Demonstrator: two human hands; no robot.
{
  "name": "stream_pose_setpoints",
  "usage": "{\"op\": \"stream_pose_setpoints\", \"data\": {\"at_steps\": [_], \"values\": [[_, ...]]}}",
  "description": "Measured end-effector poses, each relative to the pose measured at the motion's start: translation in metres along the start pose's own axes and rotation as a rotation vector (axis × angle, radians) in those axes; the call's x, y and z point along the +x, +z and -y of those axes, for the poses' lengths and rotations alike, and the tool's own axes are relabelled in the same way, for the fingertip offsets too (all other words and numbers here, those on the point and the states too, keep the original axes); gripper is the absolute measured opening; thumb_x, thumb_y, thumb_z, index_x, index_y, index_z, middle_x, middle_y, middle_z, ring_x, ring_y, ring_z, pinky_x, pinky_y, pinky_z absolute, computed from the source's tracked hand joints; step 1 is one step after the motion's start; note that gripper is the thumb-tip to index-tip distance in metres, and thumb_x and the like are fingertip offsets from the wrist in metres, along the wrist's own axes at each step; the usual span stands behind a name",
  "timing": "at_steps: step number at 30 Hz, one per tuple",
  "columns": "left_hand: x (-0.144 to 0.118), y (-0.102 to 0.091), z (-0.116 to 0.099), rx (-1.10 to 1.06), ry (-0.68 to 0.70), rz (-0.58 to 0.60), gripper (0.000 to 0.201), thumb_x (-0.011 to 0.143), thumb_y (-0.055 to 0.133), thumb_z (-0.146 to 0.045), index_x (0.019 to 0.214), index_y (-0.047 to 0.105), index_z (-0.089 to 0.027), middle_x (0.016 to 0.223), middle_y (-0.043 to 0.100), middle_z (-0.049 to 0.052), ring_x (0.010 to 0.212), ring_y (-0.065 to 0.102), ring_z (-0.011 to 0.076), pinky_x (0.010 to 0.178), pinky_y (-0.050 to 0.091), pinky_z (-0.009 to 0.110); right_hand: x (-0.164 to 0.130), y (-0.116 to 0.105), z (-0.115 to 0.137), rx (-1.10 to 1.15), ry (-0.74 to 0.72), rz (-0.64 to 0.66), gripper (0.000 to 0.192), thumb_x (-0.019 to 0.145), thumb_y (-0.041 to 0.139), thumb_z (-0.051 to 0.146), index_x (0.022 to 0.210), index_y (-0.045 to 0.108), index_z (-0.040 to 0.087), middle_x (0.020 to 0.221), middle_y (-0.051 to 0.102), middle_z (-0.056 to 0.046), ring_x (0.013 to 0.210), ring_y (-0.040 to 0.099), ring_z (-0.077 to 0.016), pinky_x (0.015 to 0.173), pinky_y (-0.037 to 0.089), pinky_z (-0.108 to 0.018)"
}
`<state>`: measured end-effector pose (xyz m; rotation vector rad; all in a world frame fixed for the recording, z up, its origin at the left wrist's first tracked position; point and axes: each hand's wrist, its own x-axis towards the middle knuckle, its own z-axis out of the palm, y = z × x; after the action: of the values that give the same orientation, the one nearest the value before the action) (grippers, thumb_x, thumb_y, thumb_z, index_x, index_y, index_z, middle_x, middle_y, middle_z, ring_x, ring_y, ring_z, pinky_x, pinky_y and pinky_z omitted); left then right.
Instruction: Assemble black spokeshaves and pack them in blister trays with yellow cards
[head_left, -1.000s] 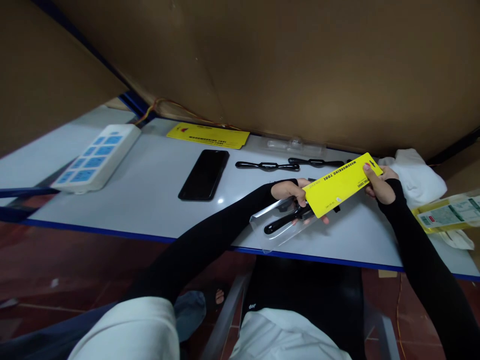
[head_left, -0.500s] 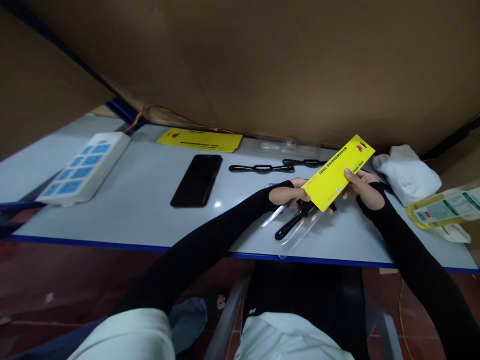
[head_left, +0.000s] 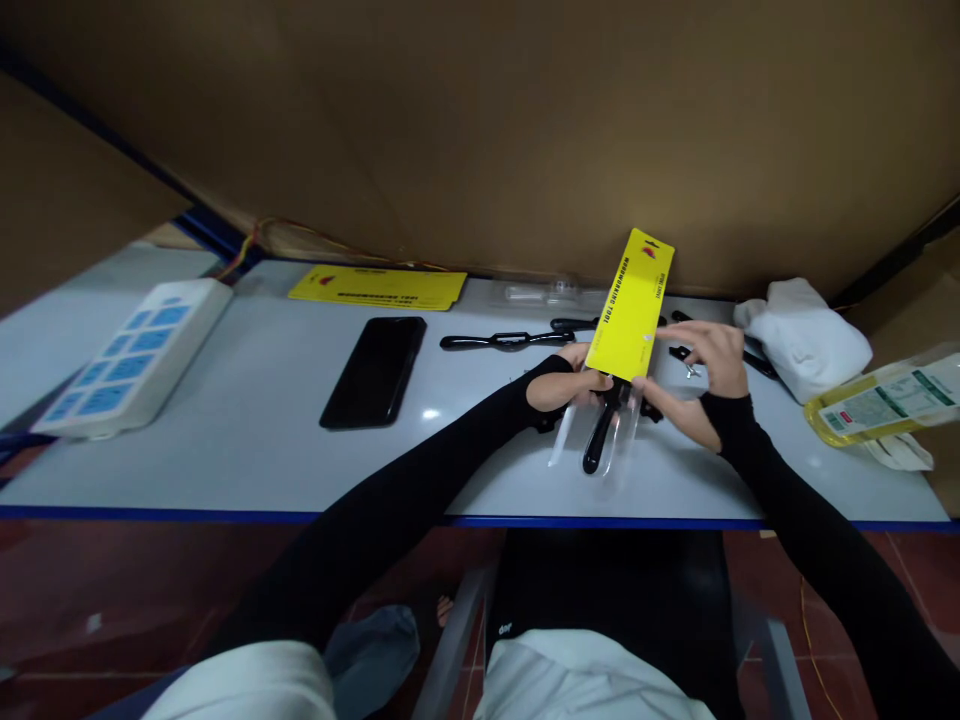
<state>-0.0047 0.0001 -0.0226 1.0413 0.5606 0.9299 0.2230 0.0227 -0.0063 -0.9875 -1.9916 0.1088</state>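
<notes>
A yellow card printed "WOODWORKING TOOL" stands partly out of a clear plastic blister pack. Inside the pack lies a black spokeshave, its upper part hidden by the card and fingers. My left hand grips the pack on its left side, thumb near the card's lower edge. At the card's right side, my right hand has its fingers spread, with the thumb at the lower right corner and a fingertip near the right edge. Another black spokeshave body rests on the table just beyond my left hand.
A black phone, a stack of yellow cards and a white power strip lie to the left. Clear packs are at the back. On the right are black tool parts, a white cloth and a bottle of yellow liquid.
The yellow card and pack have swung more upright and the card's top moved left. My right hand has loosened from the card and spread its fingers; my left hand keeps its grip.
</notes>
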Motion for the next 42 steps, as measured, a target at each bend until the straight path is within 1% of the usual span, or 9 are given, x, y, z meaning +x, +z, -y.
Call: {"op": "stream_pose_setpoints", "data": {"at_steps": [2,4,8,11,17,25,32,37,42], "values": [[0.001,0.002,0.002,0.019,0.005,-0.003,0.052,0.072,0.083,-0.028,0.118,0.068,-0.010,0.102,0.079,0.016,0.076,0.075,0.0246,0.060,0.063,0.033,0.000,0.001,0.005,-0.040,-0.189,0.077,0.050,0.072,0.087,0.037,0.119,0.073,0.028,0.122,0.071,-0.009,0.117,0.058,-0.0338,0.095,0.056,-0.052],[0.001,0.003,0.005,0.054,-0.003,-0.003,0.049,0.071,0.083,-0.027,0.116,0.068,-0.011,0.101,0.079,0.014,0.073,0.074,0.0228,0.061,0.064,0.034,0.000,0.005,0.006,-0.046,-0.269,0.102,0.036,0.076,0.084,0.032,0.112,0.076,0.027,0.113,0.075,-0.007,0.108,0.063,-0.0303,0.095,0.055,-0.050],[0.003,0.005,0.010,0.077,-0.021,-0.043,0.047,0.069,0.082,-0.023,0.112,0.067,-0.010,0.098,0.078,0.012,0.068,0.073,0.0210,0.061,0.066,0.039,-0.004,0.013,0.005,-0.153,-0.394,0.053,0.009,0.084,0.076,0.024,0.092,0.080,0.024,0.097,0.080,-0.005,0.095,0.068,-0.0269,0.082,0.057,-0.043],[0.004,0.005,0.010,0.073,-0.018,-0.086,0.048,0.068,0.082,-0.022,0.111,0.065,-0.010,0.099,0.077,0.012,0.068,0.073,0.0226,0.061,0.067,0.041,-0.010,0.017,0.005,-0.234,-0.506,-0.014,0.009,0.086,0.073,0.019,0.091,0.080,0.023,0.098,0.081,-0.005,0.088,0.069,-0.0250,0.074,0.057,-0.039],[0.004,0.007,0.012,0.068,0.003,-0.105,0.048,0.067,0.080,-0.021,0.112,0.064,-0.010,0.093,0.077,0.009,0.066,0.073,0.0220,0.061,0.066,0.039,-0.021,0.023,0.005,-0.229,-0.451,0.037,0.015,0.090,0.072,0.020,0.098,0.082,0.027,0.106,0.082,-0.006,0.081,0.069,-0.0243,0.070,0.055,-0.043],[0.006,0.006,0.017,0.070,-0.006,-0.105,0.043,0.067,0.079,-0.021,0.106,0.063,-0.010,0.093,0.078,0.010,0.066,0.074,0.0231,0.060,0.066,0.041,-0.018,0.019,0.014,-0.363,-0.553,-0.058,0.016,0.090,0.071,0.018,0.079,0.077,0.028,0.092,0.083,0.003,0.066,0.065,-0.0178,0.069,0.046,-0.044],[0.004,0.009,0.016,0.110,-0.021,-0.168,0.040,0.066,0.075,-0.019,0.103,0.064,-0.011,0.086,0.078,0.009,0.059,0.074,0.0235,0.054,0.062,0.035,-0.021,0.016,0.012,-0.227,-0.411,0.065,0.012,0.091,0.070,0.020,0.086,0.076,0.029,0.098,0.083,-0.001,0.062,0.064,-0.0179,0.068,0.042,-0.045],[0.003,0.014,0.011,0.082,-0.050,-0.187,0.036,0.059,0.075,-0.017,0.094,0.067,-0.011,0.085,0.078,0.007,0.058,0.071,0.0198,0.051,0.060,0.030,-0.021,0.013,0.015,-0.297,-0.414,0.080,0.012,0.089,0.070,0.020,0.080,0.072,0.028,0.095,0.083,0.001,0.059,0.065,-0.0177,0.067,0.043,-0.045],[0.005,0.019,0.011,-0.063,-0.071,-0.240,0.032,0.057,0.074,-0.020,0.087,0.068,-0.011,0.089,0.079,0.009,0.061,0.070,0.0183,0.049,0.058,0.027,-0.023,0.010,0.016,-0.302,-0.424,0.130,0.014,0.091,0.070,0.019,0.079,0.071,0.026,0.097,0.083,0.005,0.068,0.069,-0.0192,0.077,0.040,-0.050]]}}
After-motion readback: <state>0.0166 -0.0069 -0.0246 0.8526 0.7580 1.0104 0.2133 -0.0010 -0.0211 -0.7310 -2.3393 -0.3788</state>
